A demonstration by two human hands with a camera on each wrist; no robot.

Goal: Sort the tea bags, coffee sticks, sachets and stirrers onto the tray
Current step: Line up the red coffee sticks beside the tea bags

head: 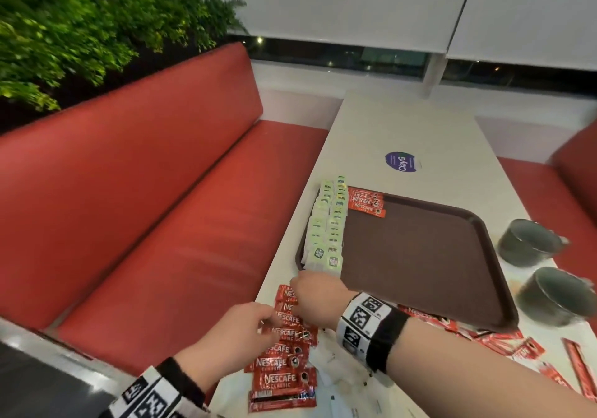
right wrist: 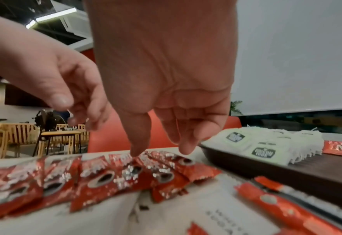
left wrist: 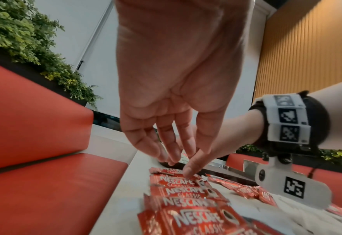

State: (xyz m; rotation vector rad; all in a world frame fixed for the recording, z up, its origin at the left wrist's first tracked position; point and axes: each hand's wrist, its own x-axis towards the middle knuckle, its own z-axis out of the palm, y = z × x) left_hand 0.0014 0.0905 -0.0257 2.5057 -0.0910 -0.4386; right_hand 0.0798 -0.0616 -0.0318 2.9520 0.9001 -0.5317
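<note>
A row of red Nescafe coffee sticks [head: 284, 362] [left wrist: 186, 190] [right wrist: 105, 173] lies along the table's left edge, in front of the brown tray [head: 420, 256] [right wrist: 286, 171]. My right hand [head: 307, 291] [right wrist: 160, 151] reaches across, fingers pointing down, fingertips touching the far sticks of the row. My left hand [head: 248, 324] [left wrist: 174, 152] hovers just over the row with relaxed fingers, gripping nothing I can make out. On the tray, green tea bags [head: 326, 223] [right wrist: 266, 143] fill two columns at the left, and a few coffee sticks [head: 366, 202] lie at the far corner.
White sachets [head: 336, 366] [right wrist: 216, 211] and more loose red sticks [head: 504, 340] lie on the table near me. Two dark cups [head: 529, 243] [head: 552, 295] stand right of the tray. A red bench [head: 145, 207] runs along the table's left side.
</note>
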